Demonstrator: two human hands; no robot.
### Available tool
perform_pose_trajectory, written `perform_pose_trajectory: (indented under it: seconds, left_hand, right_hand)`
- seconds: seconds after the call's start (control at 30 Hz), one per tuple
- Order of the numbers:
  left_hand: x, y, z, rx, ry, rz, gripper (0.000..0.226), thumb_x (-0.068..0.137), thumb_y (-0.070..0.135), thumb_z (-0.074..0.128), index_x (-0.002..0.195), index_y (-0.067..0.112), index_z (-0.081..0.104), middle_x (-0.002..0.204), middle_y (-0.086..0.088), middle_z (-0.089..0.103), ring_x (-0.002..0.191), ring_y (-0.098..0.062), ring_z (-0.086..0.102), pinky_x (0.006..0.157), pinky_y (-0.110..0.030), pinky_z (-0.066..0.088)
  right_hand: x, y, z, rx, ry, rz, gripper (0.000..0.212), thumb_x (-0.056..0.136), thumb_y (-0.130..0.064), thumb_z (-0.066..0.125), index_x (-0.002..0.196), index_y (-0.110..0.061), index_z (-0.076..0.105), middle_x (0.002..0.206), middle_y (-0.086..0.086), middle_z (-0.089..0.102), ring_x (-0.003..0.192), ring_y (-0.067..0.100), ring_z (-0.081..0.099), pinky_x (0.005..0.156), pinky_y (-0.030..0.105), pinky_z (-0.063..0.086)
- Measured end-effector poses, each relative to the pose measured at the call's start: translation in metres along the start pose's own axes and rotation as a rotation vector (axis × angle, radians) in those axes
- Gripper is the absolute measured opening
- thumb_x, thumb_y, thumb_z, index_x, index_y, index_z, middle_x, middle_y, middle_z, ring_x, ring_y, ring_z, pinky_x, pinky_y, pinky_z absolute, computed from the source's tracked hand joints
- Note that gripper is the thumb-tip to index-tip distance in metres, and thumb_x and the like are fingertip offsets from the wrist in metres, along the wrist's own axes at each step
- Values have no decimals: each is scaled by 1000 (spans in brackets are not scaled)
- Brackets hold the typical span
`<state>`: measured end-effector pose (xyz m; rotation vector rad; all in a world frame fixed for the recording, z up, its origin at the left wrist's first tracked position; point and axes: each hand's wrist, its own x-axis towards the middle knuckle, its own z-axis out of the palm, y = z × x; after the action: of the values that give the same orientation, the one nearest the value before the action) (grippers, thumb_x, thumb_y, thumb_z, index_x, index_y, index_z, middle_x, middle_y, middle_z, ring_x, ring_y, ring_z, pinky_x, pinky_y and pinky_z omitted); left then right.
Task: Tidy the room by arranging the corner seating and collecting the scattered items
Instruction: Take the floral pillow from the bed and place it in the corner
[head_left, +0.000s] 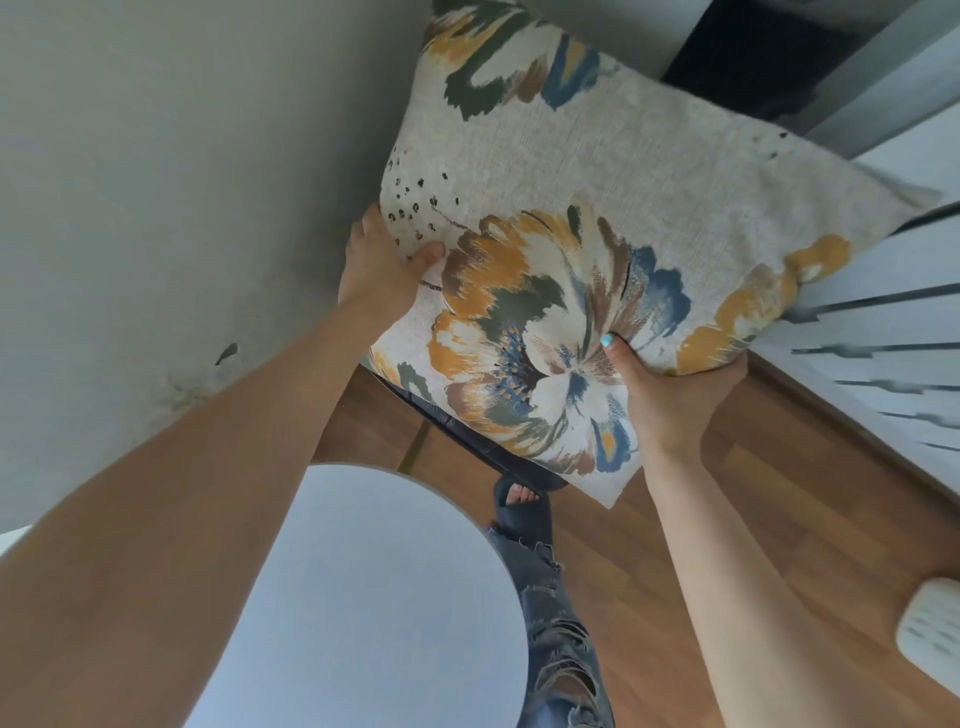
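A large beige cushion (613, 171) printed with yellow, blue and green flowers fills the upper middle of the head view, held up in the air. My left hand (379, 265) grips its left edge, thumb on the front face. My right hand (670, 395) grips the lower right edge, its thumb pressed on the flower print and its fingers behind the fabric. Below the cushion a dark seat edge (457, 426) shows, mostly hidden.
A grey wall (156, 182) runs along the left. White slatted furniture (883, 332) stands at the right, a dark opening (753, 57) above it. The floor is wood (753, 519). A white ribbed object (935, 629) lies at the right edge. My sandalled foot (519, 499) is below.
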<state>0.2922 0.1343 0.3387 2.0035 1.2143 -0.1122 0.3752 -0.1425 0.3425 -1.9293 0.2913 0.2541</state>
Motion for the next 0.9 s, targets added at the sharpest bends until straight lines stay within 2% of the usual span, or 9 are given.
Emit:
perform_pose_trajectory:
  seconds: [0.17,0.33,0.47,0.57,0.63,0.7,0.77,0.83,0.9]
  left_hand:
    - [-7,-3,5,57,-18,24,83,89,46,59,151,12,14,153,-10,25,141,-29,23,113,-49,29]
    - [-18,-8,7,116,-62,51,90,91,42,58,153,11,0,161,-6,5,147,-25,7,117,-43,17]
    - [-22,-10,1,164,-89,80,84,93,42,56,153,10,7,160,-7,12,146,-25,13,117,-44,21]
    - [-36,-7,-6,226,-138,114,77,94,40,54,152,11,13,158,-8,16,145,-27,17,116,-44,23]
    - [-49,-4,-12,263,-187,129,74,95,39,53,152,12,14,158,-7,17,145,-26,17,117,-42,22]
    - [-63,0,-22,301,-250,155,68,97,38,50,151,13,18,157,-7,22,143,-25,24,115,-38,24]
    - [-80,6,-36,346,-315,169,64,97,39,49,150,15,22,155,-5,27,141,-25,30,113,-38,28]
    - [-95,11,-50,385,-372,174,59,97,39,48,148,18,27,153,-2,32,138,-23,34,112,-39,31]
    - [-113,19,-68,424,-396,190,55,96,41,49,145,21,33,149,1,38,133,-21,41,108,-39,36]
  right_hand:
    - [0,1,-2,-44,-18,73,131,40,-48,92,144,-10,21,133,4,43,119,12,51,101,28,47]
    - [6,3,0,-153,-15,102,127,48,-43,94,145,-7,20,125,0,37,116,15,45,105,31,42]
    - [4,-1,-3,-286,-37,151,130,49,-50,91,146,-6,16,138,13,36,128,27,40,109,44,40]
    - [4,-11,-13,-459,-166,273,129,59,-55,86,149,-3,10,148,16,28,137,30,31,111,48,35]
    - [1,-25,-20,-592,-283,333,120,64,-58,81,149,-2,18,149,15,32,136,29,34,108,47,39]
    - [-8,-48,-27,-798,-442,338,97,73,-55,74,147,-7,33,145,11,43,129,28,46,96,37,46]
    - [-19,-77,-33,-985,-576,296,77,84,-48,68,146,-12,40,142,9,49,124,28,52,84,31,44]
    - [-31,-103,-36,-1080,-628,249,72,86,-41,67,143,-7,42,141,11,51,122,29,55,91,35,47]
    - [-46,-126,-37,-1069,-642,182,72,83,-34,69,141,-2,42,138,16,53,120,31,56,98,40,48]
